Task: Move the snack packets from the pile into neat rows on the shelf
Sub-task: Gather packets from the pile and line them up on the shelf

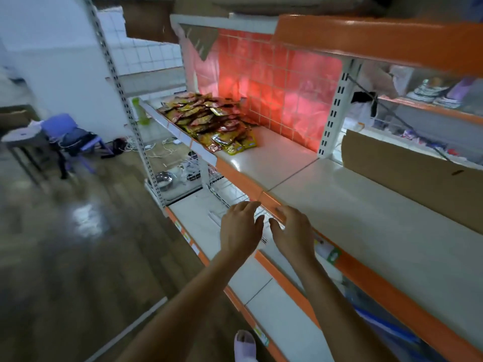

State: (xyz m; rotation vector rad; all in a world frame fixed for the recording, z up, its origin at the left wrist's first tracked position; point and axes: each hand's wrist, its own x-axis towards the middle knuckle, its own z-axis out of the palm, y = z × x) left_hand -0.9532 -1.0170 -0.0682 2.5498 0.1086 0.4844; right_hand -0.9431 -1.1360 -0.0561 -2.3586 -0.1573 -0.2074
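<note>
Snack packets (209,121): loose red and yellow pile, upper centre of frame, on white shelf (339,205) with orange front edge. Left hand (241,228) and right hand (294,231): lower centre, side by side, fingers relaxed and spread, holding nothing, well apart from pile.

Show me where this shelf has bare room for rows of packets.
Bare: the shelf from the pile of snack packets to the white upright, and the next bay between the orange front edge and the cardboard sheet. Crowded: the far end under the pile.
</note>
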